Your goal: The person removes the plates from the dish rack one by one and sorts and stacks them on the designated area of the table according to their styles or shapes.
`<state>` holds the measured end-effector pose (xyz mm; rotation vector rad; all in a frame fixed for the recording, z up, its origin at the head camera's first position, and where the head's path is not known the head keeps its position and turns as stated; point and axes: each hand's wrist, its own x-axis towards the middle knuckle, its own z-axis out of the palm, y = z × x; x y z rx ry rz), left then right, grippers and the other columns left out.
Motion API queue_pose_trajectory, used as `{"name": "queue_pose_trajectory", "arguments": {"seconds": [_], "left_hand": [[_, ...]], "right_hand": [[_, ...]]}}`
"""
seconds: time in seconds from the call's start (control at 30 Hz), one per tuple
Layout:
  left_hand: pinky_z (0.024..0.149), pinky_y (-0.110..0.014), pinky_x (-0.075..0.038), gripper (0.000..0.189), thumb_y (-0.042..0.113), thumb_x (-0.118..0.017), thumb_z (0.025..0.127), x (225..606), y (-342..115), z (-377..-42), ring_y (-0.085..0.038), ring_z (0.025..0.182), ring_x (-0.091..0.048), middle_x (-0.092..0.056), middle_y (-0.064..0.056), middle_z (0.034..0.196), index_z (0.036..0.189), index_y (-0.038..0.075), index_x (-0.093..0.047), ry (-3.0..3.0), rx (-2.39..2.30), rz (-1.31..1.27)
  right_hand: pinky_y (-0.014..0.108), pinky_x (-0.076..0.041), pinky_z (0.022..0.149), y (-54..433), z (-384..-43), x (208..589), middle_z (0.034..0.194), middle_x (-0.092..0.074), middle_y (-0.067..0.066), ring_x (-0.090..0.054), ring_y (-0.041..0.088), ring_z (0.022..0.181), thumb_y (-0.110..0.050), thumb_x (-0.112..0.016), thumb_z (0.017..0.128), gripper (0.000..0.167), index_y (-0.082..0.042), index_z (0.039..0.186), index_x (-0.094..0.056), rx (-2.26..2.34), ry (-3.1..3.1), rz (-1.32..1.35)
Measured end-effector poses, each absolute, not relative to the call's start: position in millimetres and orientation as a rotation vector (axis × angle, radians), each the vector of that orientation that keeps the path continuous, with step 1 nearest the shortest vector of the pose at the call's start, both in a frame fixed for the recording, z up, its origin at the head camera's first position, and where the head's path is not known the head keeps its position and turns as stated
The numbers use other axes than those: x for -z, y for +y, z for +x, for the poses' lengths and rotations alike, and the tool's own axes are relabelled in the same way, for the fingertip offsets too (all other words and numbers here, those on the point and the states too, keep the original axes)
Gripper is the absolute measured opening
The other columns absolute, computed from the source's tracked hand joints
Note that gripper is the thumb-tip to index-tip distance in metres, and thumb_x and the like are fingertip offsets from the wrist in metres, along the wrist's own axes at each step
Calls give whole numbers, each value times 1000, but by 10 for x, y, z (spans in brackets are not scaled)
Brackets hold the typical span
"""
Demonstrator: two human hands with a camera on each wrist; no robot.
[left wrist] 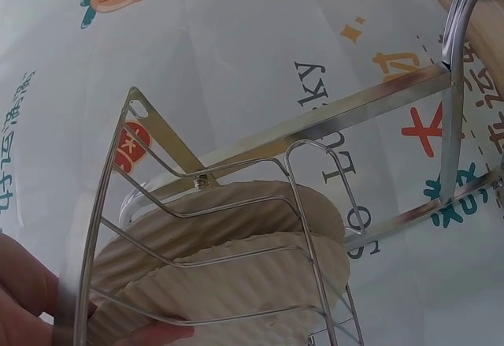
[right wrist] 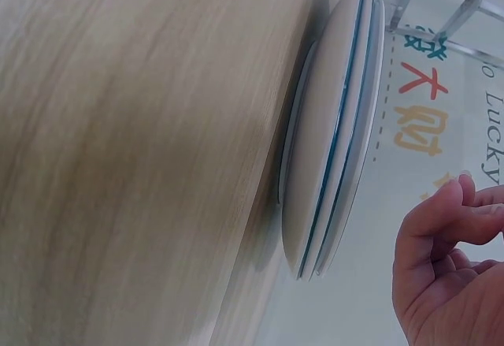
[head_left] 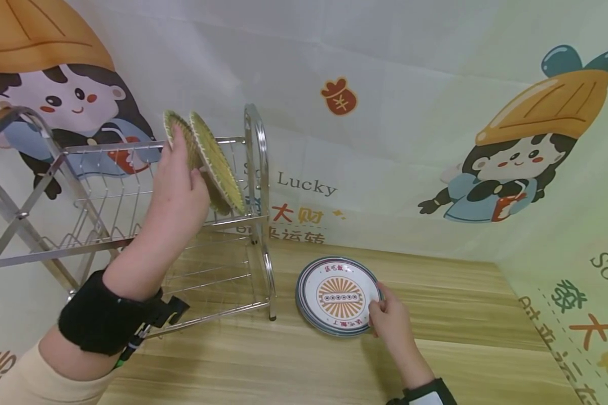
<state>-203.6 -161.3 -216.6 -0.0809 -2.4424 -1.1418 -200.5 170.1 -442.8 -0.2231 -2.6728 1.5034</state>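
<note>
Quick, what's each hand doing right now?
Left hand: holding a green plate in the rack.
Right hand: open, fingers loosely bent, by the stacked plates, holding nothing.

Soft, even light glints on the metal rack at left and leaves hazy shadows beneath the plates at right.
</note>
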Motion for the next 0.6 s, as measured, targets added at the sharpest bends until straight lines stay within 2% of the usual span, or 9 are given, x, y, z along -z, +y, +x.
{"name": "queue_pose_trajectory", "arguments": {"seconds": [0.6], "left_hand": [[115,-52,-21,69,4,-29,98,2186,-1582,-2007,-31,144,-6,9,-8,159,151,18,12,-2438,1131,-62]], "right_hand": [[19,-37,36,1707,-2006,4474,56,-49,1,-44,11,42,-6,-47,90,52,1,142,-38,-1519,-2676,-201]]}}
